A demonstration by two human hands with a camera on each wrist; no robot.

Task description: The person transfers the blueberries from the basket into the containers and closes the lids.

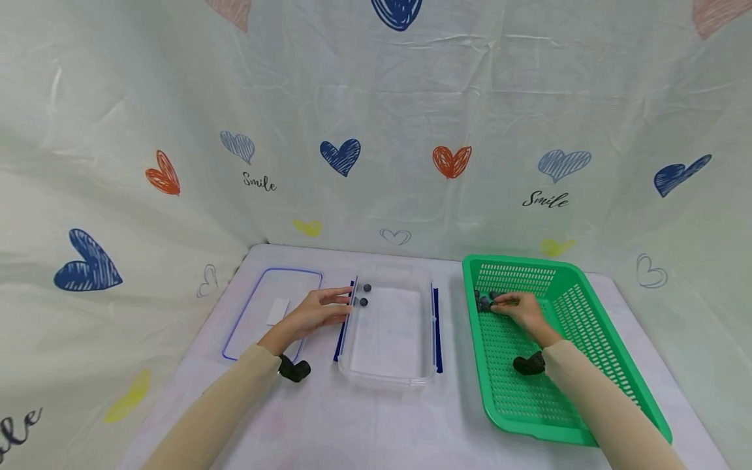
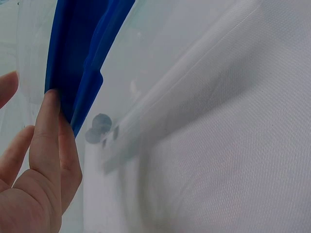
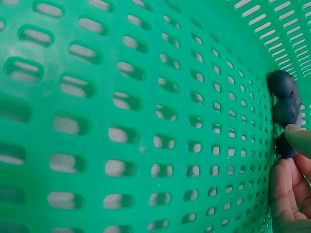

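Heart-printed sheeting (image 1: pixel 393 98) backs your fabric-covered surface (image 1: pixel 376 431). Near its right edge, your right grip (image 1: pixel 523 311) pinches a round, dark ball (image 3: pixel 285 147) inside the perforated plastic basket (image 1: pixel 529 431); your left grip (image 1: pixel 317 310), unclenched, touches the smooth blue latch (image 2: pixel 87 63).

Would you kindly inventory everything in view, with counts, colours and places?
Storage box: one, clear, mid-table
Latches: two, blue, box's sides
Box balls: two, dark, box's far left
Basket: one, green, right of box
Basket balls: several, dark, basket's left
Lid: one, clear, blue rim, left of box
Label: one, white, within lid's outline
Tablecloth: one, white, underneath
Backdrop: one, whitish, heart-printed, behind
Sleeves: two, beige, forearms
Wrist devices: two, black, cuffs
Left hand: one, bare, touching left latch
Right hand: one, bare, pinching one ball
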